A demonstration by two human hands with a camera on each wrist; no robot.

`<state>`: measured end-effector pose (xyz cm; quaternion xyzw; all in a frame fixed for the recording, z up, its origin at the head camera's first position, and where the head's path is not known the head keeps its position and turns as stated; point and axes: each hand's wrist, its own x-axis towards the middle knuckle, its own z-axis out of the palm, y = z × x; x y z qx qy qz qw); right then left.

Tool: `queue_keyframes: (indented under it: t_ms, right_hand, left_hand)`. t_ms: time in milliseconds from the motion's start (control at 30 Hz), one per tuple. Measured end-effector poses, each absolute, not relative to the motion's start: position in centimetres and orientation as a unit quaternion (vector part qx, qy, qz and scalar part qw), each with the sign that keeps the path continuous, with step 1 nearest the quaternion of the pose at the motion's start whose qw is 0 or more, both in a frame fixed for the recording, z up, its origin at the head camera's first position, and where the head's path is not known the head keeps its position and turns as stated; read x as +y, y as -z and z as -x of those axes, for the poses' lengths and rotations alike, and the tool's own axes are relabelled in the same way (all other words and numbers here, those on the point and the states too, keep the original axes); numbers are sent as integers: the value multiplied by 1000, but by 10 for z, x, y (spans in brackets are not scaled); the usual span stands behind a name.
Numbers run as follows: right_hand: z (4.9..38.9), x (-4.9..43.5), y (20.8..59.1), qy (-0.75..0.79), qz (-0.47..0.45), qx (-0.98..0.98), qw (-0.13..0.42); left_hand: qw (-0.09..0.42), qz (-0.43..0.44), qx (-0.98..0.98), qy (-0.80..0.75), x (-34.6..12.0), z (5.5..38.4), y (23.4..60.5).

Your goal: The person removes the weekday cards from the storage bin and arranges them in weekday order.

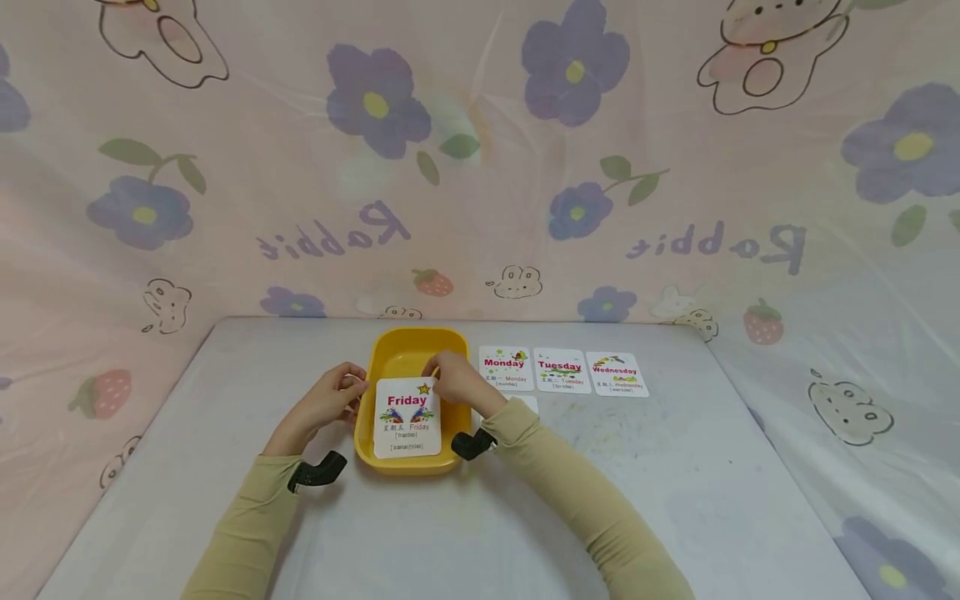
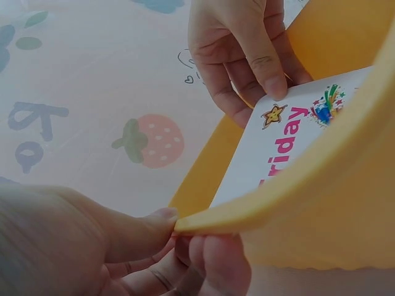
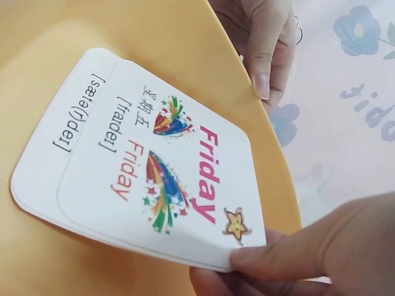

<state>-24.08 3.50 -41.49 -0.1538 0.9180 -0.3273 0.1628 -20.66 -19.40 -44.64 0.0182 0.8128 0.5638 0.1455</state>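
Observation:
A yellow plastic tray stands on the table, with a white Friday card inside it. Beneath that card lies another card, of which only a strip with phonetic letters shows. My right hand pinches the Friday card at its star-marked corner, thumb on top; whether the lower card is gripped too, I cannot tell. At the tray's left side, my left hand holds the rim between thumb and fingers, plain in the left wrist view.
Right of the tray, Monday, Tuesday and Wednesday cards lie in a row on the white table. Below Monday, another white card is mostly hidden by the right arm. A patterned curtain hangs behind.

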Motion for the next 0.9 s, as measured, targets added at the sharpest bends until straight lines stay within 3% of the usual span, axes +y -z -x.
queue_keyframes:
  t_ms: [900]
  right_hand:
    - [244,34,422,337,152,922,112]
  left_hand:
    - [148,-24,807,-571,-193,205,442]
